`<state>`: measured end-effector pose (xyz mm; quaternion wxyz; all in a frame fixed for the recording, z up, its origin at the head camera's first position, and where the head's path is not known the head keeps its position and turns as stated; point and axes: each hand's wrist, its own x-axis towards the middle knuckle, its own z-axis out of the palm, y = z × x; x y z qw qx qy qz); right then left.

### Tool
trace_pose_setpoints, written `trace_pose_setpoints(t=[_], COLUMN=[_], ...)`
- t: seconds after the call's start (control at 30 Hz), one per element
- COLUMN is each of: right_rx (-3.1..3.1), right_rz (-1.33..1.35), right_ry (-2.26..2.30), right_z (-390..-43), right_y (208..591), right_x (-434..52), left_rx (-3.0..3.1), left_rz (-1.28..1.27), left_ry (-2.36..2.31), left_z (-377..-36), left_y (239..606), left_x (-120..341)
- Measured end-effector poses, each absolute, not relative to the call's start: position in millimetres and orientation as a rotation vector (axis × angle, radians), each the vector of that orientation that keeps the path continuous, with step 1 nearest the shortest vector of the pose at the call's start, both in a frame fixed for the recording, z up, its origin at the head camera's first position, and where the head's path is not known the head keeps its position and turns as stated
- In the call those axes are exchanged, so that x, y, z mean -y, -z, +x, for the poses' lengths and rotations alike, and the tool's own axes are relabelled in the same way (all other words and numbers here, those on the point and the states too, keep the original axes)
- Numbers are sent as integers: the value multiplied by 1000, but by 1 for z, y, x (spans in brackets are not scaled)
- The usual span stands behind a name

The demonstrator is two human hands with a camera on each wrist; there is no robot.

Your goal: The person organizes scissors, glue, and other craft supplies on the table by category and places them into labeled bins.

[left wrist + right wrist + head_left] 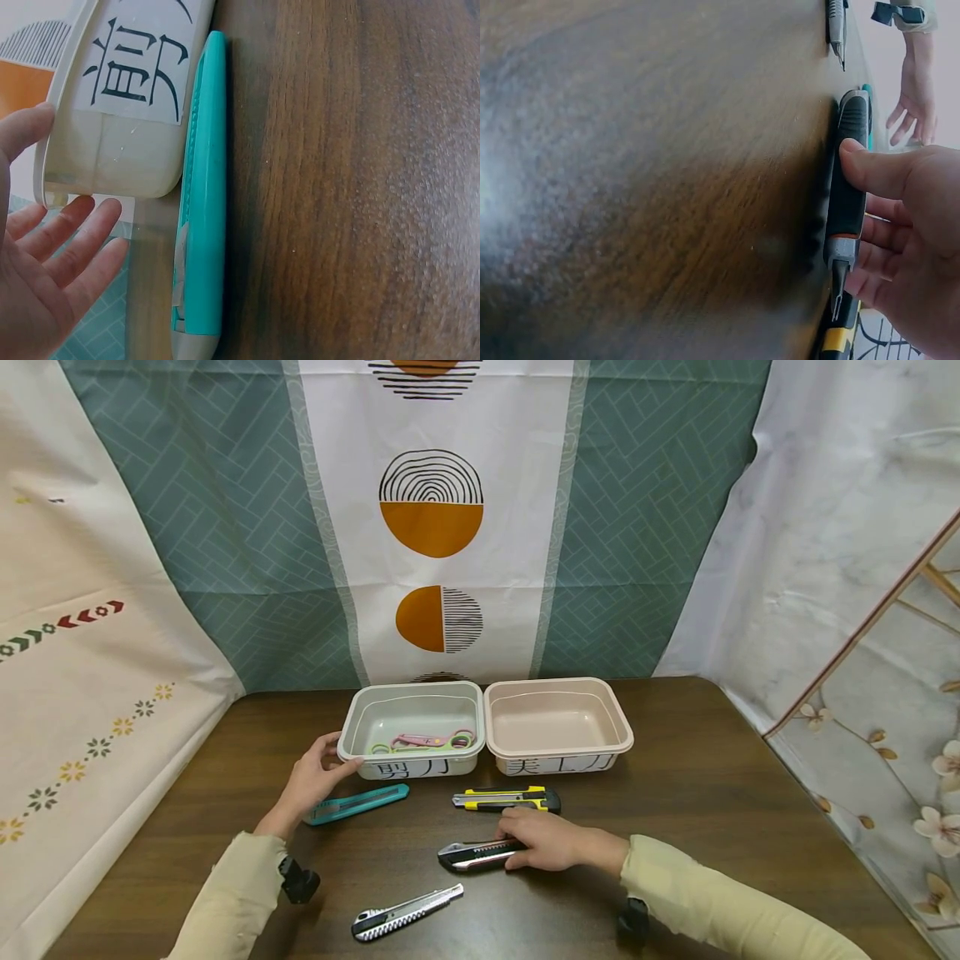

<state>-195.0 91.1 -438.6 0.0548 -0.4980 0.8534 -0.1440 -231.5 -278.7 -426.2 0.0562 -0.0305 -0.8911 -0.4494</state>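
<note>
My right hand (551,842) holds a black utility knife (472,857) over the table. The right wrist view shows the thumb on one side of its handle and the fingers along the other. At the pale green basket (345,752), my left hand (311,778) touches the left front corner, thumb at the rim and fingers loosely extended by the side. Just below that hand lies a teal utility knife (363,803). Behind the right hand is a yellow-and-black utility knife (495,799). A silver-and-black utility knife (408,912) lies nearer the front.
Inside the pale green basket are pink scissors (427,741) and green scissors (459,741). A pale pink basket (558,753) stands against its right side. Both carry paper labels on the front. Patterned cloth (630,527) hangs behind the brown table (690,793).
</note>
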Motion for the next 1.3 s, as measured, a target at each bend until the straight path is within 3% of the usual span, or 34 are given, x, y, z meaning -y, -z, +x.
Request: trace_pose_setpoints(t=[1.3], right_rx=[-2767], right_rz=[-1707], right_ry=[406], right_z=[-217], right_y=[391], right_x=[-97], left_rx=[2713], left_rz=[-73], left_ry=[1356], left_z=[-232], left_y=[426], left_x=[279])
